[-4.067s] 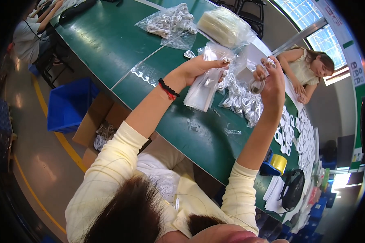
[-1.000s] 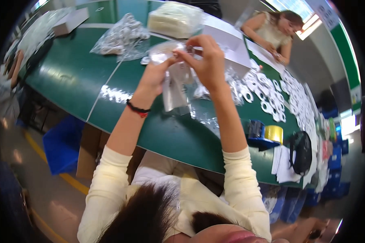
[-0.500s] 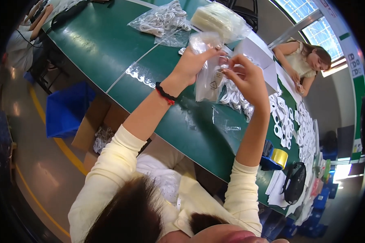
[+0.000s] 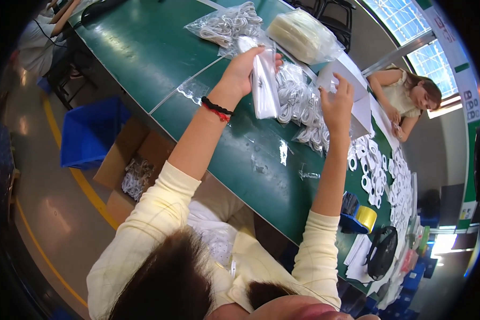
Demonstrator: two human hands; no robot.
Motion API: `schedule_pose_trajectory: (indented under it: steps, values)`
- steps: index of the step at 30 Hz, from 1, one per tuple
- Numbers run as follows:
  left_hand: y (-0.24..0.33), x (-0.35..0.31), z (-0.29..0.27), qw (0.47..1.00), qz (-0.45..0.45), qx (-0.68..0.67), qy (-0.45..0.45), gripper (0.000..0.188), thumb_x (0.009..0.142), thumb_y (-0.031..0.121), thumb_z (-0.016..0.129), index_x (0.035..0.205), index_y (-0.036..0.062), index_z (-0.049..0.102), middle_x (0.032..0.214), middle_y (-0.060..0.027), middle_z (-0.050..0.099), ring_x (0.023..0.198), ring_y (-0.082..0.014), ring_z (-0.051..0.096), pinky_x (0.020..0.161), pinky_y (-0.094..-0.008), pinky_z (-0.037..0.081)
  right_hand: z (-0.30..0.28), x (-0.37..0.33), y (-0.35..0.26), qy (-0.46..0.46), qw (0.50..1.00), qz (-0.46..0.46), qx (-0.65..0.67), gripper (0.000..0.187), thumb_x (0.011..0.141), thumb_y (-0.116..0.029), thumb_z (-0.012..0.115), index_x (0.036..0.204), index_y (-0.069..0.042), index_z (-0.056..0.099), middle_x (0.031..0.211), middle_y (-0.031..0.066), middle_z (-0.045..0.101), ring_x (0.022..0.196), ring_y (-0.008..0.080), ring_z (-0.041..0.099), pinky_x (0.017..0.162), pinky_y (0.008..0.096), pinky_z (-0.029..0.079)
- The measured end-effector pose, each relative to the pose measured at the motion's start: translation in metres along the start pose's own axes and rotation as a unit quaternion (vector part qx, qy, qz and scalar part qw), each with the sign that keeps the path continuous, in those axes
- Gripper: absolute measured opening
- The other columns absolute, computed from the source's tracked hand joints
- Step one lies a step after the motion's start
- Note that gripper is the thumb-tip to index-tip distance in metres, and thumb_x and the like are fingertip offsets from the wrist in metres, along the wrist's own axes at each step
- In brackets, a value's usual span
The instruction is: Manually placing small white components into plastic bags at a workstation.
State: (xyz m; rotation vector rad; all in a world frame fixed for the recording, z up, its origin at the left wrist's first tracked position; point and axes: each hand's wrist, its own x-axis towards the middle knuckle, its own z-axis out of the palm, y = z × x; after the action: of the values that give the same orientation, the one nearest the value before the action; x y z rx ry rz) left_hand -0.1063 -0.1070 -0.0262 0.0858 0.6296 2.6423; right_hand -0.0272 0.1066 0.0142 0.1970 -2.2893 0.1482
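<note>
A stack of clear plastic bags [image 4: 265,93] hangs over the table, with my left hand [image 4: 241,72] closed around its upper part. Beside the white box [image 4: 361,112], my right hand [image 4: 337,109] is raised, its thumb and fingers apart and nothing visible between them. Between my hands lies a pile of bundled white cables [image 4: 298,98], some apparently in clear bags. The box's inside is mostly hidden from me.
Toward the back of the green table [image 4: 128,42] are a bag of white cables [image 4: 226,24] and a wrapped pale stack [image 4: 304,34]. White ring-ended pieces [image 4: 370,170], a tape dispenser [image 4: 357,213] and a black pouch [image 4: 382,253] lie right. Another person [image 4: 405,98] sits across.
My right hand has let go of the bag it was pinching and moved right toward the white box. The bag stack stays in my left hand, now clear of the right.
</note>
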Motion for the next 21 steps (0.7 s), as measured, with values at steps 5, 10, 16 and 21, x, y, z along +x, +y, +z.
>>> schedule_pose_trajectory:
  steps: [5, 10, 16, 21]
  values:
    - [-0.013, -0.013, 0.016, 0.991, -0.096, 0.081, -0.048, 0.038, 0.095, 0.026, 0.038, 0.109, -0.0064, 0.049, 0.098, -0.0184, 0.061, 0.085, -0.0257, 0.062, 0.069, -0.0337, 0.053, -0.022, 0.009, -0.064, -0.056, 0.976, -0.061, 0.203, 0.02, 0.077, -0.004, 0.063, 0.097, -0.006, 0.063, 0.1, 0.0112, 0.061, 0.091, 0.0274, 0.058, 0.079, 0.0352, 0.045]
    - [-0.029, -0.005, 0.005, 0.981, -0.105, 0.15, -0.057, 0.033, 0.096, 0.033, 0.038, 0.103, 0.003, 0.051, 0.088, -0.0082, 0.06, 0.074, -0.017, 0.06, 0.066, -0.0315, 0.052, -0.007, -0.003, -0.083, -0.119, 0.98, -0.056, 0.151, 0.029, 0.077, -0.003, 0.062, 0.106, -0.005, 0.06, 0.097, 0.0118, 0.061, 0.089, 0.0279, 0.056, 0.074, 0.035, 0.048]
    - [-0.034, -0.01, 0.012, 0.971, -0.132, 0.195, -0.051, 0.034, 0.093, 0.039, 0.046, 0.1, 0.0068, 0.054, 0.091, -0.0041, 0.059, 0.078, -0.0115, 0.059, 0.066, -0.0278, 0.051, -0.002, -0.009, -0.078, -0.118, 0.981, -0.039, 0.147, 0.029, 0.075, -0.005, 0.064, 0.104, -0.002, 0.059, 0.088, 0.0125, 0.059, 0.086, 0.0271, 0.055, 0.071, 0.0345, 0.049]
    - [-0.035, -0.013, 0.014, 0.958, -0.125, 0.246, -0.074, 0.037, 0.093, 0.041, 0.044, 0.101, 0.0063, 0.055, 0.089, -0.0019, 0.057, 0.076, -0.0099, 0.056, 0.063, -0.0268, 0.05, -0.01, -0.004, -0.073, -0.206, 0.966, 0.022, 0.157, 0.024, 0.071, -0.008, 0.067, 0.092, -0.002, 0.057, 0.083, 0.0117, 0.055, 0.083, 0.0264, 0.052, 0.074, 0.0369, 0.044]
